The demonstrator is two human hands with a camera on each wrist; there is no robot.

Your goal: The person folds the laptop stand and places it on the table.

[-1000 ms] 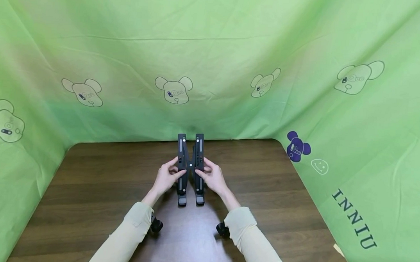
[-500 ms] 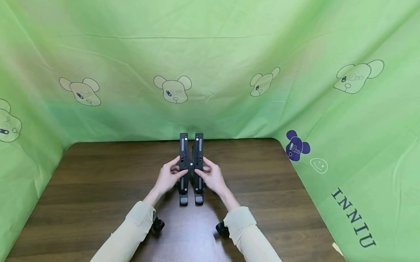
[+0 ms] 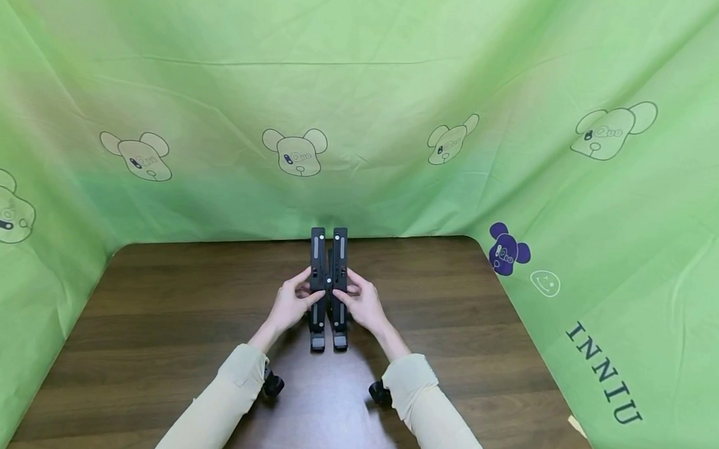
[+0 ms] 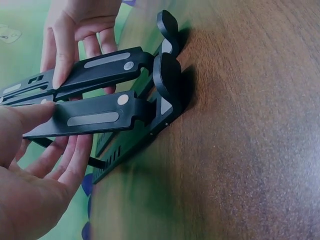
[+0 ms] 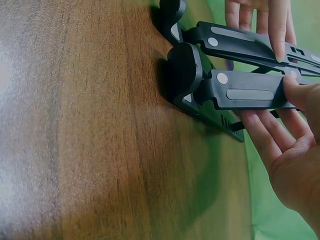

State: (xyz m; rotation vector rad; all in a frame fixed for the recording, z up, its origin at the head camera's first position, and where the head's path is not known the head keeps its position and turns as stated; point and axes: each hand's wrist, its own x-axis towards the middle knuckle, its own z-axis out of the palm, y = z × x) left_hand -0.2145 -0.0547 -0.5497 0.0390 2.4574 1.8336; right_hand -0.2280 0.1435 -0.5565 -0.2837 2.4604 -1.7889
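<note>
A black folding laptop stand with grey pads stands near the back of the wooden table, its two long arms side by side with a narrow gap between. My left hand grips the left arm, thumb on top and fingers beneath. On the other side my right hand holds the right arm in the same way. In the left wrist view, the stand has its upper arms raised at a slant over slotted lower bars, with curved hooks at the front end. The right wrist view shows the stand from its other side.
The brown wooden table spreads around the hands. A green curtain with bear prints hangs behind and at both sides. A small pale piece lies at the right edge. Black wrist devices sit under the cuffs.
My left hand has moved right with the left arm of the stand, so the gap between the two arms has narrowed. The right hand has stayed almost in place.
</note>
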